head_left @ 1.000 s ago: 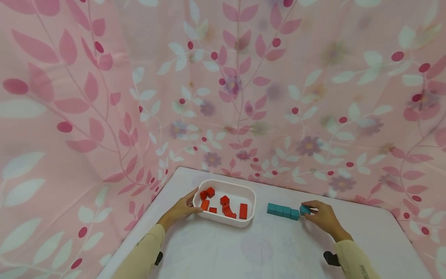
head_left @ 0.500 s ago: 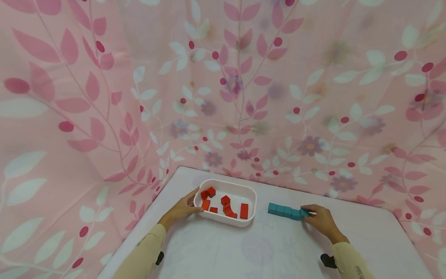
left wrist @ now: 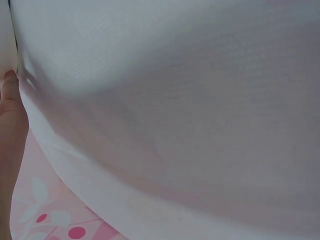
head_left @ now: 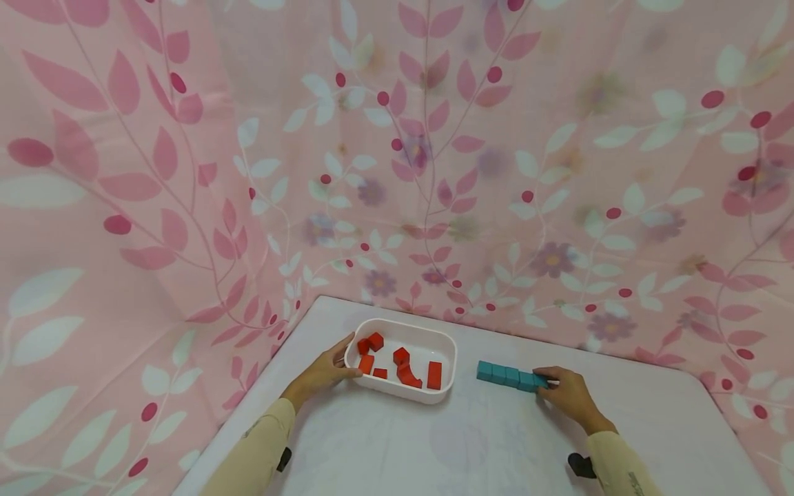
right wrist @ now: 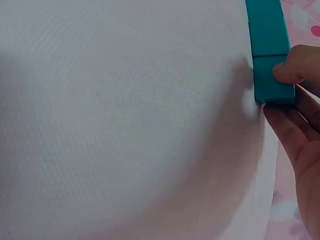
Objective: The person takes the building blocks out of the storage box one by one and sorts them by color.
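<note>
My left hand (head_left: 319,372) grips the left end of a white plastic tray (head_left: 400,393), thumb at its near rim and fingers round the end. Several red blocks (head_left: 434,375) lie scattered inside the tray. To its right, several teal blocks (head_left: 498,373) stand in a straight row on the table. My right hand (head_left: 569,394) pinches the end block (right wrist: 267,90) at the row's right end. In the right wrist view its thumb lies on that block's face, with other fingers at the end; the block meets its neighbour (right wrist: 267,27). The left wrist view shows only part of the left hand (left wrist: 11,107).
A white cloth (head_left: 459,455) covers the table. Pink leaf-patterned curtains (head_left: 434,172) hang behind its back edge and along the left side. The tray and the block row stand apart, towards the back.
My right hand has moved slightly left and down, bringing the held teal block from just off the row's end up against it. The left hand and tray stay in place.
</note>
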Action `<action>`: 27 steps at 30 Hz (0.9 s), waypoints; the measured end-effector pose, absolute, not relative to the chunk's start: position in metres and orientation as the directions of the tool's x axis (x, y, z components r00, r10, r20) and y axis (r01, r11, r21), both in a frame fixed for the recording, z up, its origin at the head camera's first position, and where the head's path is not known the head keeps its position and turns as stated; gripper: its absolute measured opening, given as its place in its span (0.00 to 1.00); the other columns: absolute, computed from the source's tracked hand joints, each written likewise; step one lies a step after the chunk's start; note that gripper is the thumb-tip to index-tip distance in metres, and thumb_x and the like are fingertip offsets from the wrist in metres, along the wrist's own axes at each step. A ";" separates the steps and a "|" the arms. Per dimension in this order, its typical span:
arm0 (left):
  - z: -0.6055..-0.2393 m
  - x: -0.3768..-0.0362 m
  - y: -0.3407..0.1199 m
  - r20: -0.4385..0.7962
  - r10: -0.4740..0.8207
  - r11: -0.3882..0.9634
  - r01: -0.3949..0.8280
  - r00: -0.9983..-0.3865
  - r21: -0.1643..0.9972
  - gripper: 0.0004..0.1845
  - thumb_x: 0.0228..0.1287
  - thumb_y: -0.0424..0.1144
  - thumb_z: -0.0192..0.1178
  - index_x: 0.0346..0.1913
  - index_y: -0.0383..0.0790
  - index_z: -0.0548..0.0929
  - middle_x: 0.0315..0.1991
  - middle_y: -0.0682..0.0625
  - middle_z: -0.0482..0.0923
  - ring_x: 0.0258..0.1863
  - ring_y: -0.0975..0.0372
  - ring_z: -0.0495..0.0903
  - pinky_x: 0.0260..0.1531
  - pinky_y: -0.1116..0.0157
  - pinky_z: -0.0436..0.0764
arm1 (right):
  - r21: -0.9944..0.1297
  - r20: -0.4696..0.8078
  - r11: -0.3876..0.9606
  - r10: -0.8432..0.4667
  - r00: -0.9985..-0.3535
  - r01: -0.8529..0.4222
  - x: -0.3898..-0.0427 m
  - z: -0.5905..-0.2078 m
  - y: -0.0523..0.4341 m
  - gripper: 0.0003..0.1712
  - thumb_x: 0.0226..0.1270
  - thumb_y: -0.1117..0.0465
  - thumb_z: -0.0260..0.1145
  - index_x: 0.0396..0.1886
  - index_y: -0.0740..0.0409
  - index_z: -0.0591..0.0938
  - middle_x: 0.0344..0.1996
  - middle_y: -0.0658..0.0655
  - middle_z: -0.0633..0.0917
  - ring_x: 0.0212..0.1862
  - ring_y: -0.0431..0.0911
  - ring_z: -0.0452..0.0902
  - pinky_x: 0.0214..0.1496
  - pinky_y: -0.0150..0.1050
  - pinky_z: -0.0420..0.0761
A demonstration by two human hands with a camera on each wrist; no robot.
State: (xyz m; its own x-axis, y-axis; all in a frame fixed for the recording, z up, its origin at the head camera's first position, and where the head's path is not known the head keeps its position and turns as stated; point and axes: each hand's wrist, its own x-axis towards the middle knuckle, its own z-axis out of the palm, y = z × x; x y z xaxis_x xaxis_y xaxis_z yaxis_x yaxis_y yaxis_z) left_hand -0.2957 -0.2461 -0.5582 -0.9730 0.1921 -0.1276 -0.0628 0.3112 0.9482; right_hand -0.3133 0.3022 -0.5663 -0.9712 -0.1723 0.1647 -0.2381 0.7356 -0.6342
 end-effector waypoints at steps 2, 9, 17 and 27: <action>-0.559 -0.296 -0.246 -0.130 0.190 0.314 -0.065 -0.973 0.947 0.50 0.56 0.43 0.73 0.77 0.62 0.54 0.77 0.47 0.51 0.72 0.45 0.56 0.61 0.50 0.70 | -0.635 0.147 0.740 -0.169 -0.975 -0.224 -0.313 -0.566 0.301 0.20 0.57 0.67 0.71 0.51 0.65 0.84 0.50 0.65 0.83 0.51 0.59 0.79 0.50 0.53 0.82; -0.563 -0.298 -0.248 -0.127 0.187 0.312 -0.063 -0.974 0.948 0.50 0.55 0.44 0.73 0.77 0.63 0.55 0.76 0.47 0.51 0.72 0.46 0.57 0.61 0.50 0.71 | -0.625 0.144 0.741 -0.198 -0.970 -0.244 -0.317 -0.557 0.298 0.23 0.55 0.69 0.71 0.53 0.66 0.83 0.50 0.65 0.83 0.52 0.59 0.78 0.51 0.54 0.81; -0.560 -0.297 -0.248 -0.133 0.183 0.314 -0.071 -0.974 0.947 0.49 0.55 0.44 0.73 0.76 0.64 0.55 0.76 0.47 0.52 0.72 0.47 0.57 0.62 0.50 0.70 | -0.591 0.264 0.717 -0.259 -0.929 -0.368 -0.318 -0.528 0.276 0.25 0.53 0.70 0.72 0.54 0.65 0.82 0.52 0.64 0.82 0.54 0.60 0.77 0.53 0.59 0.78; -0.560 -0.297 -0.246 -0.114 0.210 0.295 -0.049 -0.971 0.954 0.50 0.57 0.42 0.72 0.77 0.60 0.53 0.77 0.47 0.50 0.73 0.46 0.56 0.62 0.50 0.70 | -0.627 0.354 0.581 -0.381 -0.854 -0.519 -0.320 -0.507 0.193 0.22 0.55 0.66 0.76 0.51 0.62 0.83 0.49 0.59 0.83 0.52 0.55 0.79 0.52 0.50 0.81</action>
State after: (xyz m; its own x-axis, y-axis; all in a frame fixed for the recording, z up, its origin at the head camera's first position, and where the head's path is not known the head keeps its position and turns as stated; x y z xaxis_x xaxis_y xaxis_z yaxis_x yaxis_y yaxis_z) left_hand -0.2966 -0.2462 -0.5602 -0.9709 0.2103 -0.1144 -0.0486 0.2950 0.9543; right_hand -0.3198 0.1932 -0.5074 -0.8540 -0.3810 0.3544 -0.5193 0.5806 -0.6271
